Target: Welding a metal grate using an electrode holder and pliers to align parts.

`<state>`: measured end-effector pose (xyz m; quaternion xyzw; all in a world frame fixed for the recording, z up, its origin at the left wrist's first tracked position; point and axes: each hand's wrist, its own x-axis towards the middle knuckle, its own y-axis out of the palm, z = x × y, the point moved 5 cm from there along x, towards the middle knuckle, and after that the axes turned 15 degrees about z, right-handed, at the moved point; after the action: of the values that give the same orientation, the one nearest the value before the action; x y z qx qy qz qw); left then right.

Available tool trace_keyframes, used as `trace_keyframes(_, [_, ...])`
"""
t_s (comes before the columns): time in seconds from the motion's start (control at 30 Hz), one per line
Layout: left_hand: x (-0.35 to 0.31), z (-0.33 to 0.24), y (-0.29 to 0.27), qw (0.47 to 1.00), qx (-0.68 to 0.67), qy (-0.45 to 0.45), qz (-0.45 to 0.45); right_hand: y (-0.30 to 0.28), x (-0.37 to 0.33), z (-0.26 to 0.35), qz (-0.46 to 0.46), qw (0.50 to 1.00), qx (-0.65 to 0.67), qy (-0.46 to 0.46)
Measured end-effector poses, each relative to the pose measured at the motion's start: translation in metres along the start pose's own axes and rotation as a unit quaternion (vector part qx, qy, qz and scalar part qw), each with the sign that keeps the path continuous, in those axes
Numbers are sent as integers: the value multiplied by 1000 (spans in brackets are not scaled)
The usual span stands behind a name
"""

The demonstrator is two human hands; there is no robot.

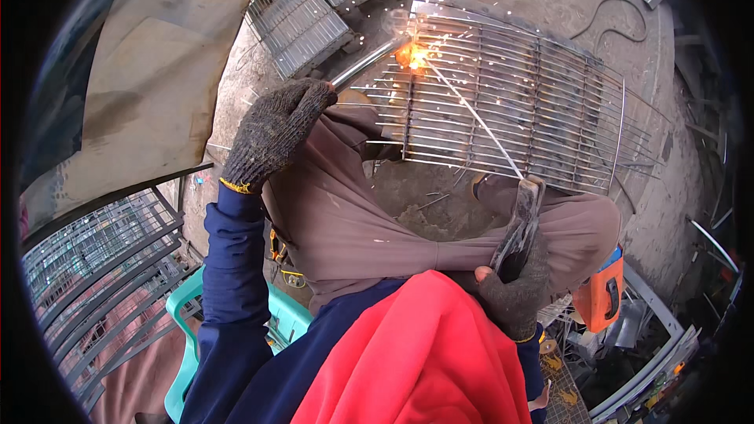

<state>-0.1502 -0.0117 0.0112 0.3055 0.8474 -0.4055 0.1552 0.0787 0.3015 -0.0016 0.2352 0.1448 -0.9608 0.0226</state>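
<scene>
My left hand point(276, 127), in a dark knitted glove with a yellow cuff edge, grips a shiny metal tube point(366, 63). The tube's far end meets the top left corner of a grate of thin metal rods point(503, 98). My right hand point(514, 292), gloved too with a bare fingertip showing, is closed around a dark welding electrode holder point(521, 228). From its jaws a long thin electrode point(476, 118) slants up left to that same corner. An orange glow, smoke and flying sparks hide the exact contact there.
Two smaller metal grates point(300, 22) lie on the concrete floor at the far left. A large stained sheet point(149, 78) stands left, above dark metal bars point(118, 267). An orange box point(601, 294) and metal scraps sit at right. A cable point(620, 31) curls behind the grate.
</scene>
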Motion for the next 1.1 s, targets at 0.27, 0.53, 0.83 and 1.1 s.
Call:
trace_keyframes(0.27, [-2, 3, 4, 999, 1, 29, -28, -4, -1, -7, -12, 999, 8, -33])
trace_keyframes(0.53, [-4, 10, 5, 996, -17, 54, -72, -4, -4, -6, -15, 998, -40, -51])
trace_keyframes(0.83, [-15, 11, -1, 913, 267, 261, -166, -5, -6, -8, -16, 999, -16, -23])
trace_keyframes(1.1, [-1, 11, 4, 995, 84, 56, -19, -7, -1, -1, -30, 998, -48, -42])
